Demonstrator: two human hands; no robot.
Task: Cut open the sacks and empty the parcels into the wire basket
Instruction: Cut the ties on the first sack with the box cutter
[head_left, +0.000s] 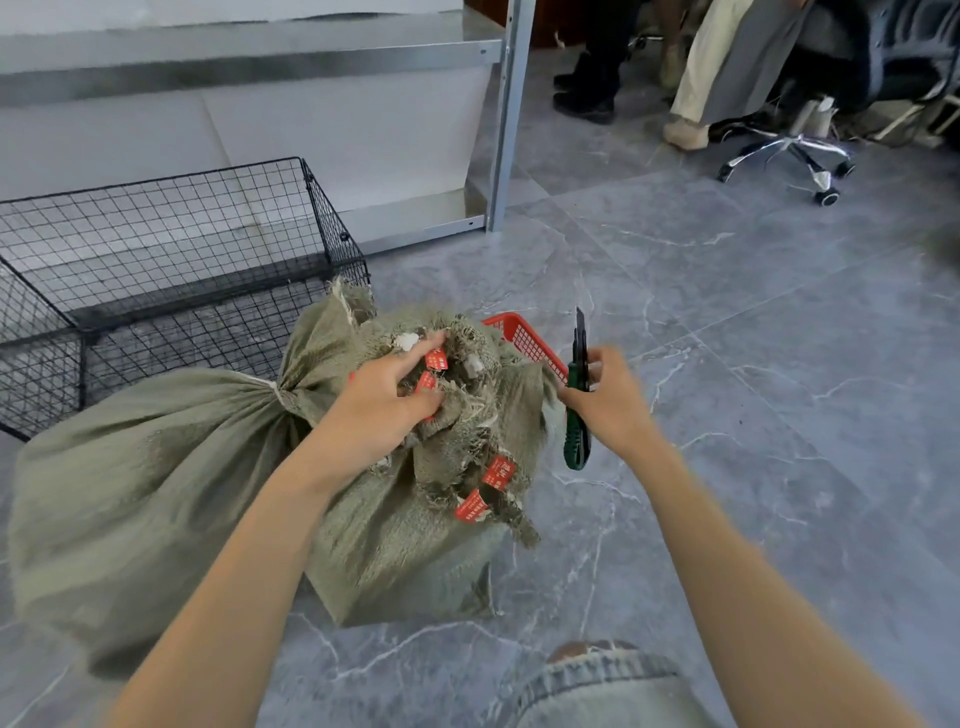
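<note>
On the floor (727, 291), the left hand (387, 402) has its fingers clamped on the sack's (156, 467) bunched neck while the right hand (610, 397) grips a green utility knife (577, 410) beside it.

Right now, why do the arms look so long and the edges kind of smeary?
In the head view, the wide-angle lens stretches both forearms toward the bottom corners and bends the black wire basket; the olive woven sack is soft near the left edge; the left hand and right hand holding the green-handled utility knife are slightly motion-blurred; soft, even lighting, faint sheen on the grey marble-patterned floor.
</note>
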